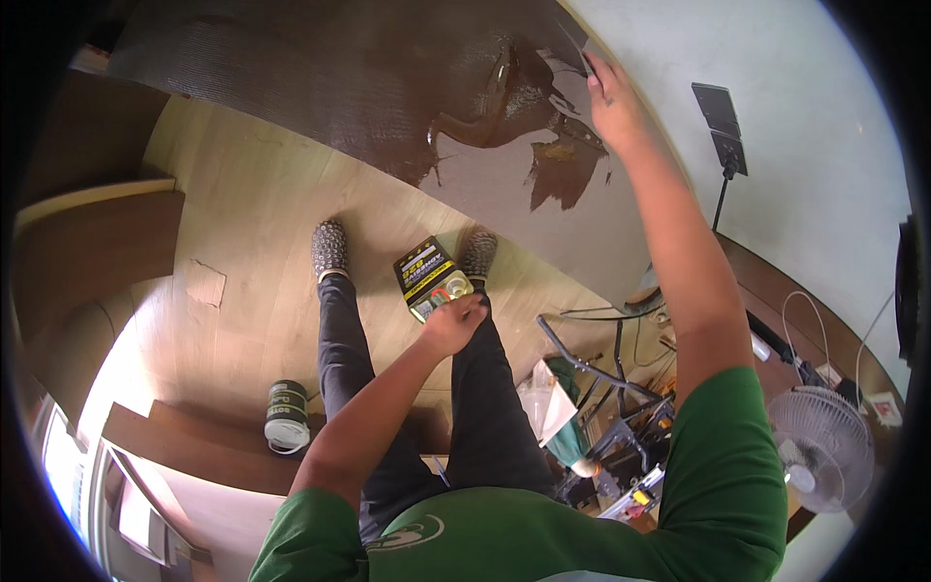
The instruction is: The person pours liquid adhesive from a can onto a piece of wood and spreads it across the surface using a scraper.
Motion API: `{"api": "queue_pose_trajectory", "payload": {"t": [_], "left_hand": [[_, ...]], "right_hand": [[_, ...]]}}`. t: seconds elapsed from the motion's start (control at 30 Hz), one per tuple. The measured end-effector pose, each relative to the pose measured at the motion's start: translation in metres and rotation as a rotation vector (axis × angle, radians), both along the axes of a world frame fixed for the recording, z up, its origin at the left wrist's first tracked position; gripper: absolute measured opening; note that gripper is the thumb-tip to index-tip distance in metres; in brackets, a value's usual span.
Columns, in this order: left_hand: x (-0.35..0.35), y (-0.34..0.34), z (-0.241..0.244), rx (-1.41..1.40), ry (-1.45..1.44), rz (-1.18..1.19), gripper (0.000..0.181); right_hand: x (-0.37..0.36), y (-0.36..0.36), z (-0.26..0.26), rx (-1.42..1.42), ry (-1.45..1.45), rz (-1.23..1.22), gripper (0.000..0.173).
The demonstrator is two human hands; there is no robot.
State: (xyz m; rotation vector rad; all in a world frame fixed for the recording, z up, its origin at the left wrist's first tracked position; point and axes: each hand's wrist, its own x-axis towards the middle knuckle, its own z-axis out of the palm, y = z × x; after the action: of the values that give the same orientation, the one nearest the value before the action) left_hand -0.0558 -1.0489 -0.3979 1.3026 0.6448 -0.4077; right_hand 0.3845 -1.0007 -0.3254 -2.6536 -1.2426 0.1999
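My right hand (617, 109) reaches to the far edge of a large board (494, 174) beside the wall, its fingers closed on a thin flat spreader (578, 47). Wet brown adhesive (487, 124) covers much of the board, pooled in a thick curved streak; the near right part is bare grey. My left hand (454, 325) is at the top of a rectangular adhesive can (428, 275), which hangs between my legs above the floor. The fingers are curled at the can's top end; its handle is hidden.
A wall socket with a plugged cable (729, 171) is at the right. Tools and a metal stand (618, 385) crowd the floor near a fan (822, 447). A tub (287, 415) is at lower left. Brown panels (94, 240) lie left, near a scrap (206, 284) on the floor.
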Motion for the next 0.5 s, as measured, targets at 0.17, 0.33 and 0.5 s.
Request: {"api": "queue_pose_trajectory", "payload": {"t": [0.17, 0.33, 0.5], "left_hand": [[0.07, -0.035, -0.005, -0.119, 0.066, 0.417, 0.043], [0.103, -0.056, -0.013, -0.234, -0.044, 0.751, 0.032], [0.123, -0.072, -0.011, -0.282, -0.092, 0.77, 0.028]], "right_hand": [[-0.024, -0.042, -0.019, -0.218, -0.192, 0.057, 0.034], [-0.019, -0.017, -0.008, 0.06, -0.077, 0.188, 0.034], [-0.001, 0.048, -0.004, -0.005, -0.008, 0.22, 0.037]]}}
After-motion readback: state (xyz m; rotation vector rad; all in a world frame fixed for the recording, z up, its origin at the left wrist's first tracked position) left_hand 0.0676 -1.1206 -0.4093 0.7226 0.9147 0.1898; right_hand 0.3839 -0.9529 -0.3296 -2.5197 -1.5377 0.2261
